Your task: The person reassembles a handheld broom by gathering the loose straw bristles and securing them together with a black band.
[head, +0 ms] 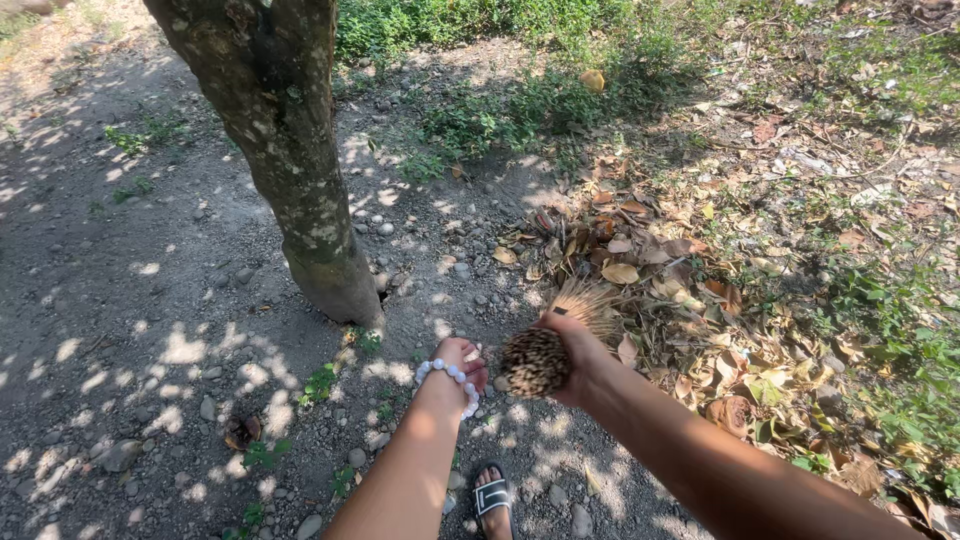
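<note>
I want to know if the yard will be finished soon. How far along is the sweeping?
Looks done: the dirt ground by the tree trunk is mostly bare, and dry leaves sit heaped in a leaf pile. In hand: the right hand grips a stick broom, its bristles at the pile; the left hand is beside it. Left: scattered leaves on the right.
</note>
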